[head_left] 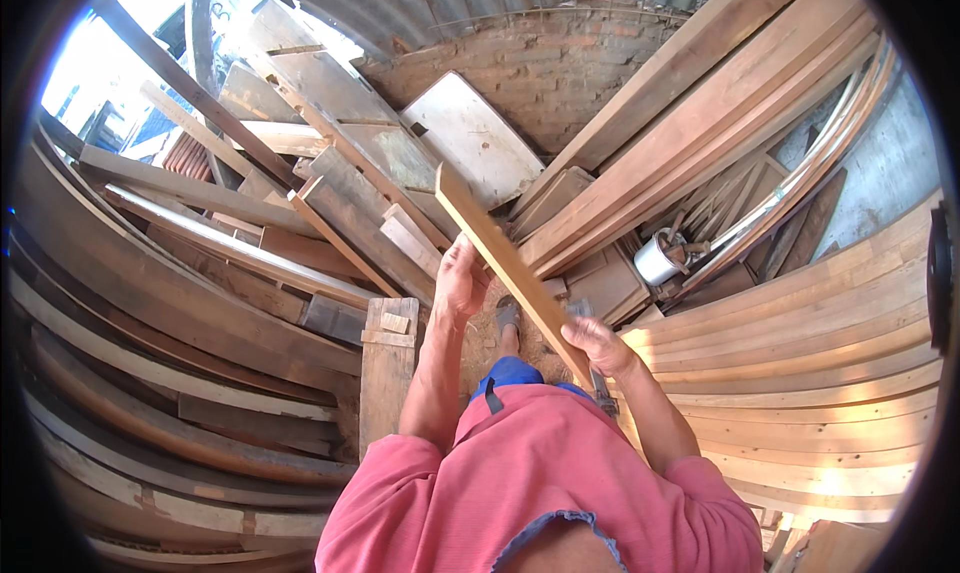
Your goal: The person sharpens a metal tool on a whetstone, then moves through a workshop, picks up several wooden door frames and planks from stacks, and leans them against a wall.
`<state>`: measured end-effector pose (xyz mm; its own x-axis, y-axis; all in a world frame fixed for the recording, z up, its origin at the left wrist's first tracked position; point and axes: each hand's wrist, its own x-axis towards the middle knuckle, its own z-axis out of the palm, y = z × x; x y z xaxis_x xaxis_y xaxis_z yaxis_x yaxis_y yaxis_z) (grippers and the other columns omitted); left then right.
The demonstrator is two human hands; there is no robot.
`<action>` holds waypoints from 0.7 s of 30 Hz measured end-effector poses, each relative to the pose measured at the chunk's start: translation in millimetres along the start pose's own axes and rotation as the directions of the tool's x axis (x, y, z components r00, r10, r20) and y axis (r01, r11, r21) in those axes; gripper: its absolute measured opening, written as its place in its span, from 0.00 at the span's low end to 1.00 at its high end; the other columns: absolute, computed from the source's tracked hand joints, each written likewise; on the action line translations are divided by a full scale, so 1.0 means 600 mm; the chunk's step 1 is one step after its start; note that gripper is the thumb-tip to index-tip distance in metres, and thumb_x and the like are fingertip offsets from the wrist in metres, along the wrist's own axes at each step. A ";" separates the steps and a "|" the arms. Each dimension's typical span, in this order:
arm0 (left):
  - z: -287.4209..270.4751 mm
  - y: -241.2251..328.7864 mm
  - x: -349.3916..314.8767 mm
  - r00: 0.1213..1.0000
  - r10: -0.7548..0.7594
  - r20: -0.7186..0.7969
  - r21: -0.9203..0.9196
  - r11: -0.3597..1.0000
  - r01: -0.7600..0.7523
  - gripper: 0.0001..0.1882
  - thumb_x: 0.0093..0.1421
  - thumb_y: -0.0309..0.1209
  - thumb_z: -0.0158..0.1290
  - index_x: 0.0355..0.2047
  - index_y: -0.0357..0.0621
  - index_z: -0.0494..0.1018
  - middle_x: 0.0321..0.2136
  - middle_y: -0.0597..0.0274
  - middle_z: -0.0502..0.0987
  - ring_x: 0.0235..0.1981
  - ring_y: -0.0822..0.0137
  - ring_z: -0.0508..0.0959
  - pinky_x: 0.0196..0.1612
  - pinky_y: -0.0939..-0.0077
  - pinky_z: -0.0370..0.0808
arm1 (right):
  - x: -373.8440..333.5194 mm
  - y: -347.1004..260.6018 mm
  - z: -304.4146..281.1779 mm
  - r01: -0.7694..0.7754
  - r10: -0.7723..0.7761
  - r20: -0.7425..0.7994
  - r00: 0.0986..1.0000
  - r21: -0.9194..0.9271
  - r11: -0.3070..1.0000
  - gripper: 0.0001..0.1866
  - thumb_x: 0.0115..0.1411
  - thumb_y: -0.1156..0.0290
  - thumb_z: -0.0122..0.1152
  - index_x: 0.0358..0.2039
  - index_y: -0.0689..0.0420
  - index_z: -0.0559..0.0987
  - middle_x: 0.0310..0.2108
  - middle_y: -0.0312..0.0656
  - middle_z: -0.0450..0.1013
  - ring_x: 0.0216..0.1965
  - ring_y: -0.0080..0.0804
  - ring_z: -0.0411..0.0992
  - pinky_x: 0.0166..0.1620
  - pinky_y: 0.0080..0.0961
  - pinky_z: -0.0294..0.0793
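A flat wooden board [510, 265] slants across in front of my body, its far end up and to the left, its near end down by my right side. My left hand [463, 276] grips its left edge around the middle, fingers partly hidden behind the wood. Close to the near end, my right hand [597, 345] is closed on the board, slightly blurred. Below it, a dark metal tool or fitting [604, 393] shows in part beside my right hip; its kind I cannot make out.
Stacked planks [200, 318] fill the left side. Long thick boards [700, 83] lean at the upper right, near a white bucket [658, 259] of scraps. Light planks [790, 363] lie on the right. A small wooden bench [385, 373] stands left of my legs. A white panel [470, 138] leans ahead.
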<state>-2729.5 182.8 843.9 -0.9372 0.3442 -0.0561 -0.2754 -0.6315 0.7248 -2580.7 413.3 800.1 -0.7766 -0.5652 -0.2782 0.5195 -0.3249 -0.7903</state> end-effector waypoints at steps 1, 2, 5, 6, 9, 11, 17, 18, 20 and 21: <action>0.000 0.001 -0.003 0.997 -0.070 0.022 -0.045 0.996 0.071 0.26 0.69 0.53 0.43 0.57 0.47 0.68 0.50 0.57 0.76 0.48 0.62 0.77 0.50 0.59 0.75 | 0.014 0.003 0.014 0.199 -0.238 -0.211 0.948 -0.192 0.961 0.23 0.68 0.54 0.54 0.50 0.63 0.76 0.33 0.36 0.75 0.33 0.28 0.72 0.39 0.29 0.73; 0.003 -0.006 -0.012 0.993 -0.108 0.039 -0.103 0.989 0.111 0.29 0.69 0.56 0.40 0.59 0.48 0.65 0.50 0.56 0.75 0.49 0.60 0.76 0.51 0.57 0.74 | 0.021 0.002 0.019 0.331 -0.484 -0.356 0.799 -0.411 0.849 0.21 0.68 0.57 0.55 0.48 0.64 0.77 0.31 0.36 0.75 0.32 0.28 0.71 0.38 0.31 0.73; -0.032 -0.046 -0.020 0.981 -0.185 -0.052 -0.065 0.981 0.181 0.21 0.68 0.43 0.50 0.56 0.48 0.66 0.43 0.61 0.78 0.41 0.64 0.79 0.40 0.66 0.78 | 0.019 -0.036 0.044 0.168 -0.551 -0.302 0.778 -0.745 0.645 0.18 0.67 0.62 0.54 0.44 0.68 0.76 0.32 0.53 0.76 0.33 0.44 0.74 0.39 0.35 0.72; -0.049 -0.065 -0.021 0.982 -0.165 -0.096 -0.014 0.986 0.165 0.18 0.66 0.37 0.53 0.54 0.48 0.66 0.40 0.63 0.79 0.37 0.66 0.80 0.36 0.70 0.79 | 0.026 -0.037 0.048 0.103 -0.593 -0.269 0.759 -0.850 0.517 0.18 0.67 0.63 0.53 0.43 0.69 0.76 0.33 0.59 0.76 0.35 0.50 0.75 0.40 0.37 0.72; -0.072 -0.102 -0.024 0.963 -0.236 -0.132 -0.060 0.971 0.230 0.14 0.63 0.28 0.56 0.49 0.48 0.68 0.38 0.66 0.79 0.35 0.68 0.81 0.35 0.71 0.81 | 0.059 0.013 0.033 0.082 -0.567 -0.312 0.762 -0.822 0.563 0.19 0.66 0.62 0.53 0.40 0.70 0.76 0.31 0.61 0.74 0.35 0.58 0.73 0.38 0.41 0.71; -0.084 -0.128 -0.019 0.951 -0.235 -0.203 -0.064 0.972 0.226 0.13 0.64 0.25 0.54 0.48 0.46 0.67 0.39 0.62 0.78 0.36 0.65 0.80 0.40 0.65 0.81 | 0.079 0.025 0.018 -0.010 -0.471 -0.346 0.811 -0.814 0.581 0.20 0.65 0.62 0.53 0.39 0.71 0.75 0.30 0.62 0.74 0.33 0.58 0.74 0.37 0.42 0.71; -0.221 -0.171 0.026 0.793 -0.472 -0.385 -0.296 0.877 0.378 0.11 0.65 0.27 0.49 0.47 0.38 0.69 0.39 0.55 0.78 0.41 0.58 0.79 0.51 0.54 0.76 | 0.173 0.012 0.029 0.059 -0.210 -0.304 0.929 -0.438 0.897 0.20 0.67 0.59 0.51 0.42 0.67 0.75 0.28 0.41 0.75 0.30 0.25 0.71 0.33 0.30 0.72; -0.239 -0.174 0.040 0.742 -0.540 -0.398 -0.325 0.839 0.436 0.13 0.66 0.30 0.48 0.47 0.37 0.70 0.39 0.53 0.78 0.42 0.57 0.78 0.53 0.54 0.74 | 0.190 0.001 0.030 0.050 -0.133 -0.277 0.951 -0.287 0.957 0.21 0.68 0.57 0.51 0.43 0.67 0.75 0.28 0.37 0.74 0.29 0.23 0.70 0.32 0.27 0.71; -0.289 -0.173 0.065 0.690 -0.610 -0.390 -0.464 0.777 0.425 0.15 0.63 0.29 0.48 0.47 0.34 0.71 0.37 0.49 0.79 0.37 0.54 0.81 0.47 0.56 0.79 | 0.234 -0.005 0.017 -0.074 0.055 -0.158 0.986 -0.112 0.991 0.24 0.68 0.53 0.52 0.51 0.61 0.74 0.25 0.27 0.65 0.27 0.12 0.61 0.29 0.13 0.62; -0.340 -0.178 0.071 0.690 -0.617 -0.378 -0.522 0.758 0.392 0.15 0.62 0.28 0.48 0.47 0.34 0.71 0.38 0.48 0.79 0.36 0.54 0.81 0.46 0.58 0.80 | 0.266 -0.011 0.021 -0.102 0.091 -0.139 0.986 -0.076 0.992 0.24 0.68 0.52 0.52 0.52 0.60 0.74 0.24 0.26 0.63 0.26 0.12 0.60 0.29 0.12 0.62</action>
<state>-2783.9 123.1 624.2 -0.5579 0.3649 -0.7453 -0.6876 -0.7061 0.1690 -2703.6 316.0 768.1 -0.7680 -0.4814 -0.4224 0.5677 -0.2064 -0.7970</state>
